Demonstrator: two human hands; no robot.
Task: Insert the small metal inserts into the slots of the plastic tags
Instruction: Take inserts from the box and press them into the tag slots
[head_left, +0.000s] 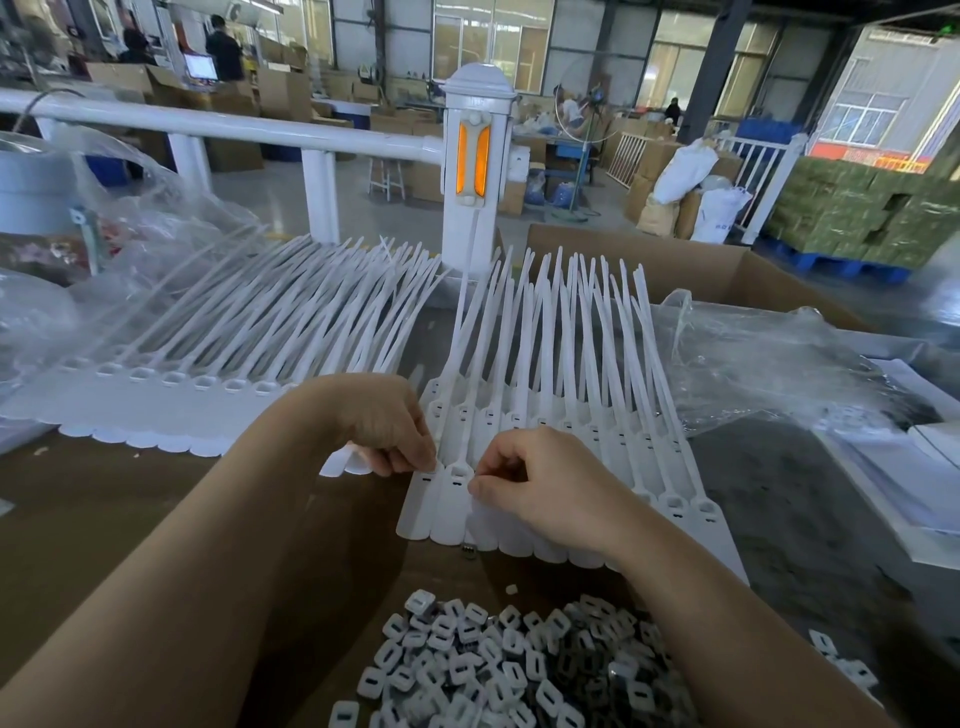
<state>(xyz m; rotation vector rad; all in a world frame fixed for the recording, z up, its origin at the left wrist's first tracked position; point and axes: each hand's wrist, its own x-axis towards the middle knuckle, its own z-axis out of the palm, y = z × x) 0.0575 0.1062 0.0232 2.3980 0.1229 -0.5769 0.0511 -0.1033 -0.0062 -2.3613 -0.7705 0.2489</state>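
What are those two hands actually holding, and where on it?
Both pinch the near strip of white plastic tags at its slotted heads: the left hand on the end tag's head, the right hand beside the next. Whether an insert sits under the fingertips cannot be told.

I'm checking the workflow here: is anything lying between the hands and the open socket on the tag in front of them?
Nothing visible blocks it. The left hand pinches the strip of plastic tags beside the open socket, and the right hand sits just right of it with curled fingers. Whether it holds an insert cannot be seen.
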